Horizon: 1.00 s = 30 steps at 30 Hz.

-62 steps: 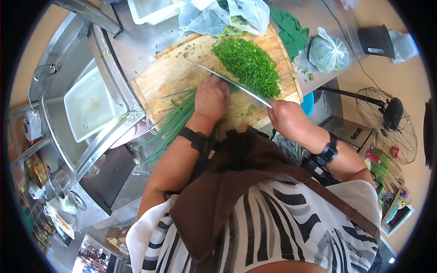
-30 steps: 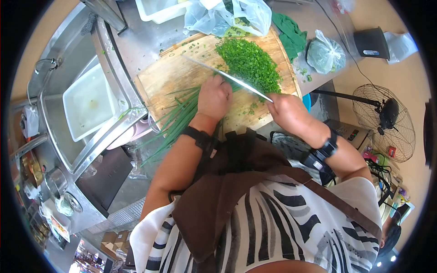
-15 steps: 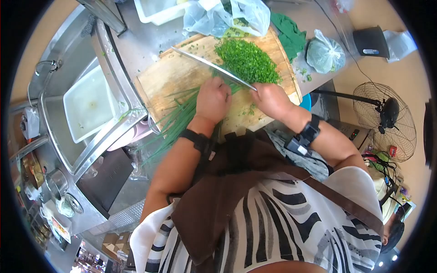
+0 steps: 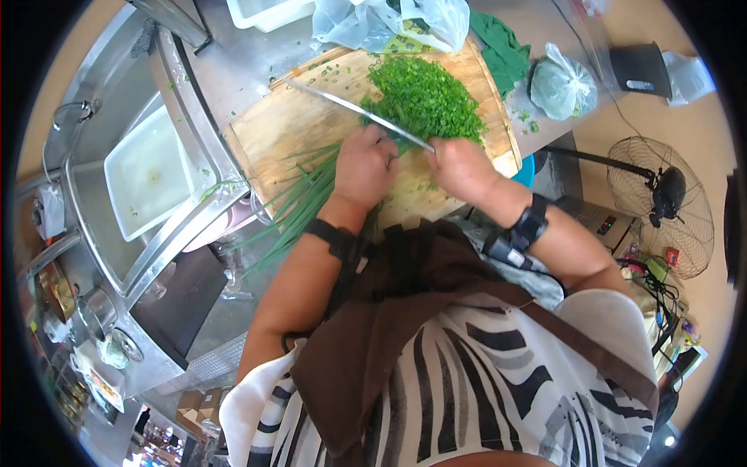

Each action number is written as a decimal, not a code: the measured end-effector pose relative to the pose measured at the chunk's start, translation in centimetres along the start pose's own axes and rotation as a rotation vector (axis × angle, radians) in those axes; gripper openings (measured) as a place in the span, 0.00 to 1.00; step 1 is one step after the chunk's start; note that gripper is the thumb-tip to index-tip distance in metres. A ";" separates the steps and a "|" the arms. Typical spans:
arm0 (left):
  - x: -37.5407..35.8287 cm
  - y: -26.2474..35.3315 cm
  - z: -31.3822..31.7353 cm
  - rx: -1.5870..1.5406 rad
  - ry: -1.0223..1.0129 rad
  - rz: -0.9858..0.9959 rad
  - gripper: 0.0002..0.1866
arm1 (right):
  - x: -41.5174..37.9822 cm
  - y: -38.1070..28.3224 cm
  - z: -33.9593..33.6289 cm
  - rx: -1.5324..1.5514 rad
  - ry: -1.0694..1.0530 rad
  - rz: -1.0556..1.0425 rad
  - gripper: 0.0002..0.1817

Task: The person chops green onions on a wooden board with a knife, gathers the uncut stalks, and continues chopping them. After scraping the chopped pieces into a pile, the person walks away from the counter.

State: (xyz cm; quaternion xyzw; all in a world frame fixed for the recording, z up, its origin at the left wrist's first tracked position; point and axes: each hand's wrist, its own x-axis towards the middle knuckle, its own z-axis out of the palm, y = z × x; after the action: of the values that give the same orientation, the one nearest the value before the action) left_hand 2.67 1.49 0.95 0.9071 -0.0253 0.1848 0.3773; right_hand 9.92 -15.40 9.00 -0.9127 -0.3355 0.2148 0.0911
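Observation:
My right hand [image 4: 461, 167] is wrapped round the handle of a long knife [image 4: 354, 109], whose blade points to the upper left across the wooden cutting board [image 4: 268, 128]. Curled over a bunch of green onions [image 4: 299, 194], my left hand [image 4: 366, 167] presses them down just below the blade. The long green leaves trail to the lower left, past the board's edge. Beyond the blade lies a heap of finely chopped green onion [image 4: 424, 97]. The knife's handle is hidden in my right fist.
At the left is a metal sink [image 4: 82, 198] with a white tub [image 4: 152, 175] in it. Plastic bags [image 4: 389, 23] lie behind the board. A green cloth [image 4: 502, 50] and a tied bag [image 4: 564, 86] are at its right. A fan [image 4: 661, 202] stands further right.
The view has shifted slightly. Both hands stay in nearly the same place, with the knife still laid across at a similar angle. The chopped heap looks much the same.

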 end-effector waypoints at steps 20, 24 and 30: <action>-0.6 0.0 0.0 0.009 0.049 0.031 0.04 | 0.2 -0.3 0.3 0.013 0.020 -0.005 0.08; -0.3 -0.4 -0.1 0.000 0.034 0.066 0.09 | -1.0 0.4 -0.4 0.039 0.113 -0.037 0.10; -0.8 -0.4 0.2 -0.034 0.065 0.095 0.09 | -6.8 -0.9 -5.2 -0.050 -0.049 0.042 0.10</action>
State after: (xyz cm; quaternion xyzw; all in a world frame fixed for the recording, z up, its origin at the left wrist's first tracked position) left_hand 2.07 1.53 0.25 0.8919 -0.0592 0.2312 0.3841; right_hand 7.10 -19.25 16.22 -0.9159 -0.3238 0.2307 0.0555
